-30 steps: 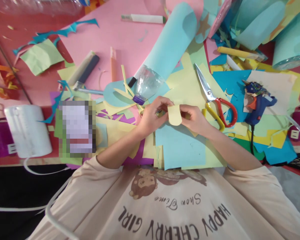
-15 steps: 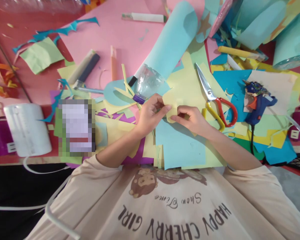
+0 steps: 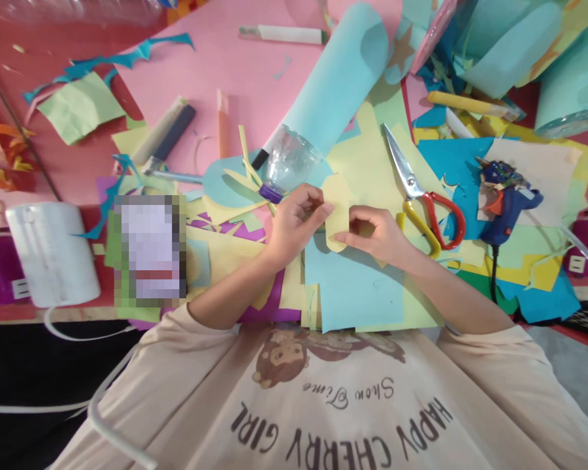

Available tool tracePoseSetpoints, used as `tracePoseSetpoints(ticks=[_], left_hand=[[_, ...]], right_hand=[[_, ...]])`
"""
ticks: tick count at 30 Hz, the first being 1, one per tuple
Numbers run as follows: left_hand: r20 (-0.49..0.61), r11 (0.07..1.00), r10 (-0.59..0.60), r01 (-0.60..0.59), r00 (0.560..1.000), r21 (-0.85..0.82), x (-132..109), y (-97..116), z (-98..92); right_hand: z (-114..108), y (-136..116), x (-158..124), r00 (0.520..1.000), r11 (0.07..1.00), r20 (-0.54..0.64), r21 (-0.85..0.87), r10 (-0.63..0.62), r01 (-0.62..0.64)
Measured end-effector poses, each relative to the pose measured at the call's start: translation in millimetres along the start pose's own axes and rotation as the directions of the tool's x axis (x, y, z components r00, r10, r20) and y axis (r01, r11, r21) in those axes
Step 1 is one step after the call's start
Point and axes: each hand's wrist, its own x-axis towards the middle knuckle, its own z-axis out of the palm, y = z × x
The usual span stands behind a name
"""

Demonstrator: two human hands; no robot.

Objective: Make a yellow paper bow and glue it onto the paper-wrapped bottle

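A small pale yellow paper cutout (image 3: 337, 212) with rounded ends is held upright between my two hands. My left hand (image 3: 296, 222) pinches its left edge between thumb and fingers. On the lower right edge, my right hand (image 3: 375, 228) pinches it too, fingers curled. Below the cutout lies a light blue paper sheet (image 3: 357, 287). Scissors (image 3: 414, 189) with red and yellow handles rest spread to the right of my right hand. Just beyond my left hand is a clear plastic bottle wrapped in light blue paper (image 3: 336, 85), lying on its side with a purple cap.
A blue glue gun (image 3: 509, 202) lies at the right, its cord running toward the table edge. A phone with a blurred screen (image 3: 151, 248) and a white box-like device (image 3: 53, 254) are at the left. Markers (image 3: 284, 34) and paper scraps (image 3: 81, 108) cover the far side.
The paper cutout, earlier curled or folded between my fingers, now stands flatter and longer, its lower end showing below my right thumb. My hands have barely shifted.
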Motion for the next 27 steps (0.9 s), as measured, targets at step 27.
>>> tracePoseSetpoints(ticks=[27], left_hand=[[0.121,0.972,-0.079,0.05,0.989,0.228,-3.1,11.4,-1.5]], right_hand=[[-1.9,-3.9,2.0,0.995,0.988,-0.092,0.154,0.041,-0.026]])
